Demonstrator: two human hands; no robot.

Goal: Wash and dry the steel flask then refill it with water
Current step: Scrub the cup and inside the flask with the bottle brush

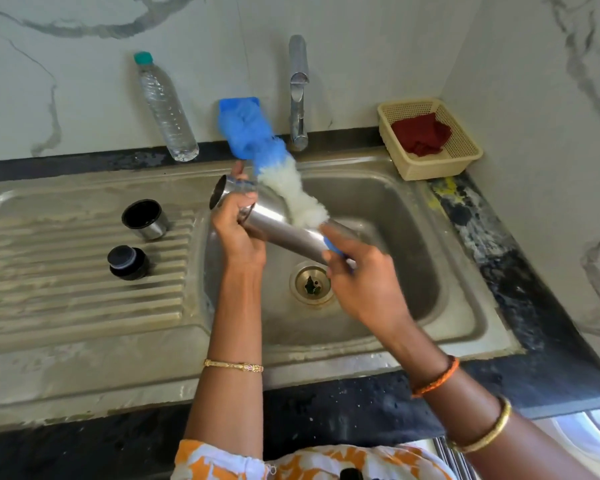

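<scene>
The steel flask (274,221) lies tilted over the sink basin (395,209), its open mouth up and to the left. My left hand (238,233) grips it near the neck. My right hand (364,271) holds the blue handle of a bottle brush (281,168), whose blurred blue and white bristles lie across the flask's outside. The flask's steel cup lid (145,219) and black stopper (128,262) stand on the ribbed drainboard at the left.
A steel tap (298,95) rises behind the basin with no water running. A clear plastic water bottle (165,107) with a green cap stands by the wall. A beige basket (430,138) with a red cloth sits at the back right. The drain (310,284) is open.
</scene>
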